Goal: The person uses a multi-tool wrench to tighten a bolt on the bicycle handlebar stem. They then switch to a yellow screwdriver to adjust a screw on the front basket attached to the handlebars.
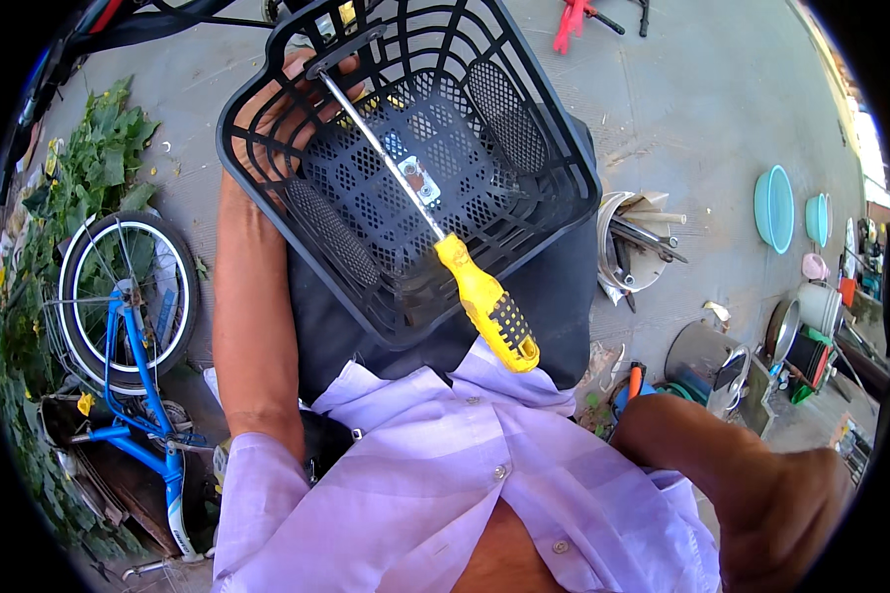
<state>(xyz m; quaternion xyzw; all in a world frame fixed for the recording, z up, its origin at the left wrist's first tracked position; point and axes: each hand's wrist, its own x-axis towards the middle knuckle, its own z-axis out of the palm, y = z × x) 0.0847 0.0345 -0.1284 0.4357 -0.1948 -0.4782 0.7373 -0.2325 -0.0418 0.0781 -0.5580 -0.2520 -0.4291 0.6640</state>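
Observation:
A black plastic bicycle basket [346, 282] is tilted in front of me, its open side toward me. My left hand [285, 104] is behind its upper left wall, fingers curled round the lattice and partly hidden by it. Near those fingertips is a metal strip [351, 47] on the wall. A screwdriver [480, 301] with a yellow and black handle lies across the basket, its tip at the strip and no hand on its handle. A small metal plate [418, 182] shows on the basket's bottom. Away to the lower right, my right hand [786, 509] is closed and somewhat blurred; its contents are hidden.
A blue bicycle [133, 356] is at the left beside green leafy vines [94, 148]. To the right stand a white bucket [631, 242] of tools and a turquoise basin [774, 210]. Pots and a metal drum [697, 356] crowd the lower right. Dark bicycle parts cross the upper left.

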